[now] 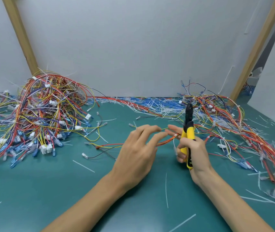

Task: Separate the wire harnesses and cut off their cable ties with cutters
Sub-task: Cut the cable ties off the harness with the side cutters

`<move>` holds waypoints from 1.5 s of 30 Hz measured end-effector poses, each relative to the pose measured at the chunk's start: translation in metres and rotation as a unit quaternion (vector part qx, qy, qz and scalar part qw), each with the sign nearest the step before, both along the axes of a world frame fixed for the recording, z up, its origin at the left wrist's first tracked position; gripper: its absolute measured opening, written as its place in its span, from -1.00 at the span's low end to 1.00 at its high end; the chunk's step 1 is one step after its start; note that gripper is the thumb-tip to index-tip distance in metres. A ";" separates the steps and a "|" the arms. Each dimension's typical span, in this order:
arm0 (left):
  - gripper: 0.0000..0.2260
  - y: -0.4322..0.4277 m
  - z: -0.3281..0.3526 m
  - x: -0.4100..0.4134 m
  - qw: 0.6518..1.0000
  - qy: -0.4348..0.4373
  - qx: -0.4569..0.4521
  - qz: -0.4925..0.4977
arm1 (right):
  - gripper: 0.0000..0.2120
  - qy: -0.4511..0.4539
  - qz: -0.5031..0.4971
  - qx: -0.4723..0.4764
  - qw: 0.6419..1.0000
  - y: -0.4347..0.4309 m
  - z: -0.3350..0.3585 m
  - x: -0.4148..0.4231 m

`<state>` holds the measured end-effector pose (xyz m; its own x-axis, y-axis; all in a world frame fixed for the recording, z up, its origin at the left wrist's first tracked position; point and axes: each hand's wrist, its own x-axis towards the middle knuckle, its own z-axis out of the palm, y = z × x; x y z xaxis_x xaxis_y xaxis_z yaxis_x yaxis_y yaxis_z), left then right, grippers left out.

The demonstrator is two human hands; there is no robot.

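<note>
Open green surface fills the lower frame. At centre, the left hand spreads loose fingers over a red-and-yellow harness. Just right, the right hand grips upright yellow cutters. Farther back, a tall wire pile sits left, a flatter tangle right, and cut ties line the far edge.

One cutters; two harness piles

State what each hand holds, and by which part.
Right hand grips the cutters by the yellow handles. Left hand spreads its fingers over the harness wires; grip unclear.
</note>
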<state>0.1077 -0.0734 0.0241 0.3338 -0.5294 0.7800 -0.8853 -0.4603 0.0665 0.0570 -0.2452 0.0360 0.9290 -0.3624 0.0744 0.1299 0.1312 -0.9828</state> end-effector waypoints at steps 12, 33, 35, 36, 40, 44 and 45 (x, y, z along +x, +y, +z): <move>-0.91 0.029 -0.007 0.032 0.946 0.299 -0.124 0.014 | -0.48 0.011 0.007 0.057 0.998 -0.012 -0.003 0.007; -0.87 0.040 -0.013 0.033 0.944 0.320 -0.029 0.079 | -0.69 0.023 -0.056 -0.168 0.984 0.010 -0.006 0.004; -0.87 0.041 -0.015 0.036 0.941 0.325 -0.035 0.084 | -0.71 0.022 -0.051 -0.186 0.981 0.010 -0.009 0.006; -0.86 0.043 -0.017 0.036 0.939 0.331 -0.037 0.082 | -0.71 0.023 -0.050 -0.191 0.980 0.010 -0.010 0.006; -0.81 0.048 -0.019 0.034 0.940 0.333 -0.044 0.066 | -0.74 0.028 -0.052 -0.233 0.971 0.010 -0.014 0.009; -0.79 0.050 -0.018 0.033 0.932 0.352 -0.064 0.057 | -0.77 0.046 -0.053 -0.285 0.956 0.008 -0.019 0.012; -0.78 0.050 -0.018 0.032 0.930 0.357 -0.069 0.058 | -0.76 0.048 -0.054 -0.298 0.952 0.008 -0.020 0.012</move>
<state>0.1399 -0.0238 0.0066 0.8416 -0.3690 0.3943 -0.5369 -0.4940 0.6839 0.0691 -0.2374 0.0159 0.9017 -0.3757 0.2138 0.0176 -0.4622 -0.8866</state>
